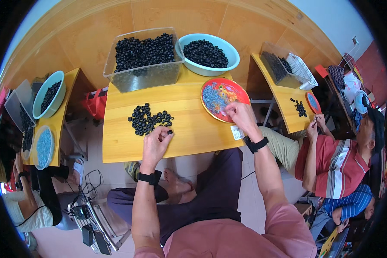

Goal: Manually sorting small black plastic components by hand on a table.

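Observation:
My left hand (155, 145) pinches one small black ring-shaped piece (170, 132) between thumb and fingertips, just above the yellow table. Right behind it lies a loose heap of the same black pieces (145, 120), round with a hole in the middle. My right hand (241, 117) is over the near right rim of a red flowered tray (205, 88). Its thumb and fingers are pressed together, and whatever is between them is too small to make out. On the tray's left side is a spread of tiny blue-grey parts (214, 99).
At the table's (185, 142) far side stand a clear plastic bin (144, 79) and a light-blue basin (233, 51), both full of black pieces. A co-worker (335, 167) sits at another table (284, 114) on the right. Another person works on the left, near a floor rack with cables (96, 223).

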Demonstrator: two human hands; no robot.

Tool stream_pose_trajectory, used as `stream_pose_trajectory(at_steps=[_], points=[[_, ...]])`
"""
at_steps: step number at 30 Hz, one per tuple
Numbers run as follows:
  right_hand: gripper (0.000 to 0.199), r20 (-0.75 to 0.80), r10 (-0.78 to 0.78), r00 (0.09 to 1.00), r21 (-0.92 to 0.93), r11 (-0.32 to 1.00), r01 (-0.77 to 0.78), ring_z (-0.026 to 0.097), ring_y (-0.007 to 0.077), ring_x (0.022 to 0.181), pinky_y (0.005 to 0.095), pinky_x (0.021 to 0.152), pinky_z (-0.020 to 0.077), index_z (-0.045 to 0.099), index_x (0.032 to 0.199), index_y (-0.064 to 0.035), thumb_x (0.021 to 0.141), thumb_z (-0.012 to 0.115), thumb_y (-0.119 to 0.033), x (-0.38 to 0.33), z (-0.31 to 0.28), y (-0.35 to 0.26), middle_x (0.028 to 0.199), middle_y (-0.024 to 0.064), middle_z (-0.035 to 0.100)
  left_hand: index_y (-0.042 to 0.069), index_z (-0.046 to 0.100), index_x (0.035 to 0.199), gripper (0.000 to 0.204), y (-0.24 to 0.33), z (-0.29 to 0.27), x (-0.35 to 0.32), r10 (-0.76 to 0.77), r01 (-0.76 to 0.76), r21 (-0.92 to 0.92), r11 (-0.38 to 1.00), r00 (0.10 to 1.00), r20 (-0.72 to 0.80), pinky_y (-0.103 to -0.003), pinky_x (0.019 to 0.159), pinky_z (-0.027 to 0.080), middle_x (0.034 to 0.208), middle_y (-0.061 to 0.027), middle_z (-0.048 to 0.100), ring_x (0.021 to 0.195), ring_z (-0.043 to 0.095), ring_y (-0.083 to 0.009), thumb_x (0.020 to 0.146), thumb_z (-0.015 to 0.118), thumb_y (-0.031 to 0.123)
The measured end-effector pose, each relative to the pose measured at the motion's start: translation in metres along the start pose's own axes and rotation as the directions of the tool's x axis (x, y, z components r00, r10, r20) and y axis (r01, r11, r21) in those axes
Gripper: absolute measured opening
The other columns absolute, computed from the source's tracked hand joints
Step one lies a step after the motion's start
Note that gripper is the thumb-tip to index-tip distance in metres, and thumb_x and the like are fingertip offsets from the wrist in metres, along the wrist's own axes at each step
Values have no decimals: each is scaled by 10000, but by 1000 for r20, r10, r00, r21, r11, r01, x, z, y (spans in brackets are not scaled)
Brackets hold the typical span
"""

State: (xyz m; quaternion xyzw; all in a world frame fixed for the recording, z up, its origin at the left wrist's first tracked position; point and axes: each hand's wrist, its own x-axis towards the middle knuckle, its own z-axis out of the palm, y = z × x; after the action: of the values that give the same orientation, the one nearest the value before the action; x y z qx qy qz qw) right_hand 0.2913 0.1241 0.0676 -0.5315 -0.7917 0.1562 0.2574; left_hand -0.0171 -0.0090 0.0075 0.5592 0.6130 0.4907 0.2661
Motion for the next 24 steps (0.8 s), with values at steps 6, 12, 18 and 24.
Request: stream_pose_trajectory(at_steps=[6, 12, 18, 24], points=[[124, 280, 239, 930, -131, 969, -209, 733, 244, 808, 374, 760, 550, 764, 903, -16, 842, 717, -113, 9, -9, -15, 873, 137, 756, -3, 706, 994, 186, -1, -2, -1, 3, -3, 20, 1000, 1000, -3, -273, 623, 511, 731, -47, 676, 648, 602, -107, 854, 789, 87], [168, 186, 253, 950, -104, 966, -237, 730, 235, 833, 363, 754, 544, 761, 925, -8, 833, 752, -148, 19, 9, 21, 857, 150, 746, -10, 710, 1015, 200, 2, 0, 2, -4, 4, 31, 1000, 1000, 3, -298, 636, 526, 768, -101, 698, 650, 630, -155, 864, 778, 102], [170, 250, 230, 940, -45, 973, -226, 732, 271, 843, 387, 761, 544, 756, 928, -4, 849, 736, -154, 17, 6, 12, 864, 166, 743, -4, 711, 1019, 209, 1, -3, -1, -29, 28, 53, 998, 1000, 3, -299, 641, 529, 770, -99, 699, 652, 632, -155, 861, 778, 115], [154, 212, 192, 958, -224, 964, -144, 724, 347, 867, 457, 781, 560, 752, 893, -45, 825, 738, -182, 16, 9, 11, 900, 187, 741, -2, 710, 1020, 203, -1, -1, 1, -15, 15, 36, 999, 1000, 5, -296, 638, 524, 770, -93, 697, 657, 624, -147, 864, 774, 110]])
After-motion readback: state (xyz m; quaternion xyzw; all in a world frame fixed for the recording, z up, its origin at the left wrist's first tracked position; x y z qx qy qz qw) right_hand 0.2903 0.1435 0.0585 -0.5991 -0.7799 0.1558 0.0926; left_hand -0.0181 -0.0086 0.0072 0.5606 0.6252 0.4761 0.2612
